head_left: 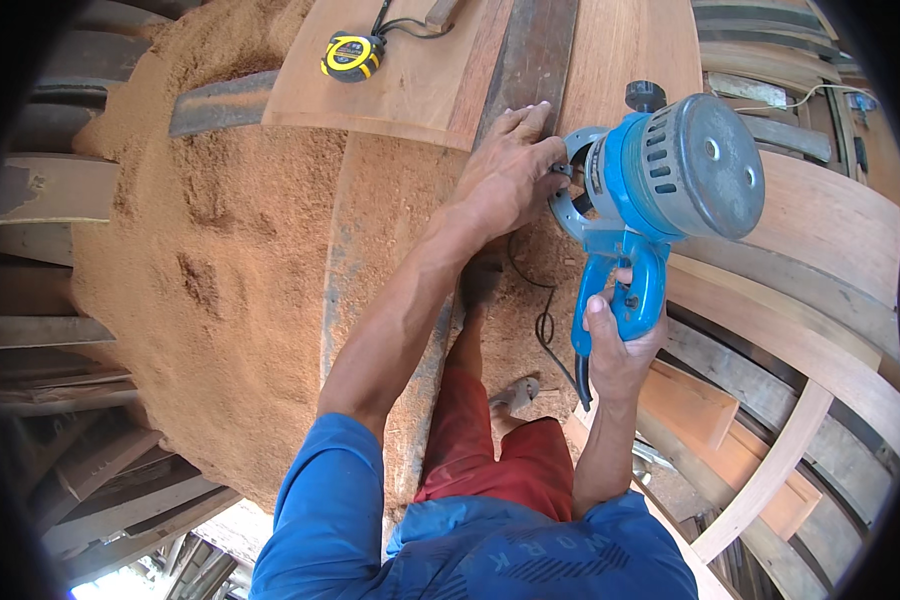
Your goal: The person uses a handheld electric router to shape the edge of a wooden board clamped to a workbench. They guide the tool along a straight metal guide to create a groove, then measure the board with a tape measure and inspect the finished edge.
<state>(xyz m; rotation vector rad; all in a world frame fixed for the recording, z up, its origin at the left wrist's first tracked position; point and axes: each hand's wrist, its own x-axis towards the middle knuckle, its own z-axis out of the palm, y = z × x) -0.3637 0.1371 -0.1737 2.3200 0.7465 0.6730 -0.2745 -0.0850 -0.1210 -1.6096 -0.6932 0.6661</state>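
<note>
A blue router (625,185) with a grey motor housing is tilted over on its side at the edge of the wooden boards. My right hand (620,345) is closed around its blue loop handle, with the thumb along the side. At the router's round metal base, my left hand (510,175) has its fingers curled and its thumb and index finger at a small dark part on the rim. The fingers hide most of that part. A black cord hangs from the handle. My left knuckles are over a dark wooden strip (530,60) between lighter boards.
A yellow and black tape measure (353,56) lies on the reddish board (400,100) ahead. Sawdust (210,220) is heaped on the left. Stacked planks (790,210) line the right side, and more timber (50,185) lies at the far left. The router's cord (545,325) trails near my feet.
</note>
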